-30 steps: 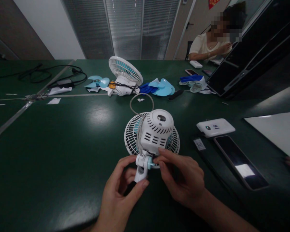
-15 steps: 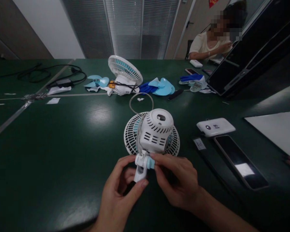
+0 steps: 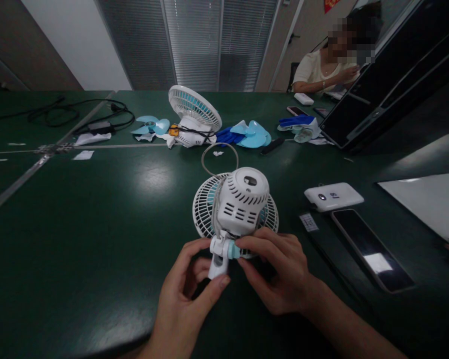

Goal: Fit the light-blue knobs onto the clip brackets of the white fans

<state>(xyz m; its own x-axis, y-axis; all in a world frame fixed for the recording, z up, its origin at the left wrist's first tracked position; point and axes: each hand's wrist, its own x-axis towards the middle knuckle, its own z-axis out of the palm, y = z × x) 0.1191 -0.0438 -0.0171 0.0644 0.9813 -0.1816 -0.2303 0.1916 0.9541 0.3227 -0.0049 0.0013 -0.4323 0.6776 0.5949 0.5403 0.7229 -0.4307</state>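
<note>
A small white fan (image 3: 243, 202) lies grille down on the green table, the back of its motor housing facing up. Its white clip bracket (image 3: 219, 264) points towards me. My left hand (image 3: 189, 284) is closed around this bracket, thumb at its lower end and index finger at its upper joint. On the bracket's right side sits a light blue knob (image 3: 233, 250). My right hand (image 3: 279, 271) pinches that knob between thumb and index finger. The fan's pale cord (image 3: 220, 144) runs along the housing and loops out behind it.
Farther back lie a second fan (image 3: 194, 114), blue fan blades (image 3: 252, 133) and gloves (image 3: 299, 124). On my right are a phone (image 3: 372, 249), a white device (image 3: 334, 196) and a black strap with a label (image 3: 309, 222). A person (image 3: 325, 70) sits at the far right.
My right hand's fingers have shifted slightly on the blue knob, and the hand has turned a little. The left hand and the fan stay nearly where they were.
</note>
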